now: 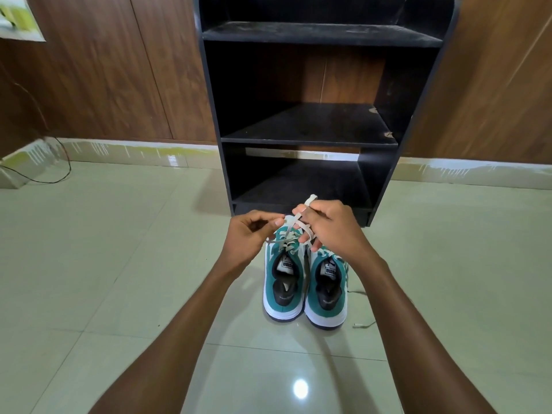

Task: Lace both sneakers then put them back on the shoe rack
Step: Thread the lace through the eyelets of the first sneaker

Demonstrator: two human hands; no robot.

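At centre frame, the left hand (249,234) pinches one lace (291,227) end while the right hand (325,225) has it looped round its fingers above the left sneaker (282,282); uneven tension could collapse the bow.

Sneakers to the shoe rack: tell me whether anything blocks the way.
Nothing visible does. The sneakers sit on the floor just in front of the shoe rack, whose shelves look bare. Both hands, left and right, hold the lace over the left sneaker.

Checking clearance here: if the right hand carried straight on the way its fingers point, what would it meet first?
Probably the left hand: the right hand points leftward across the lace, though depth is unclear.
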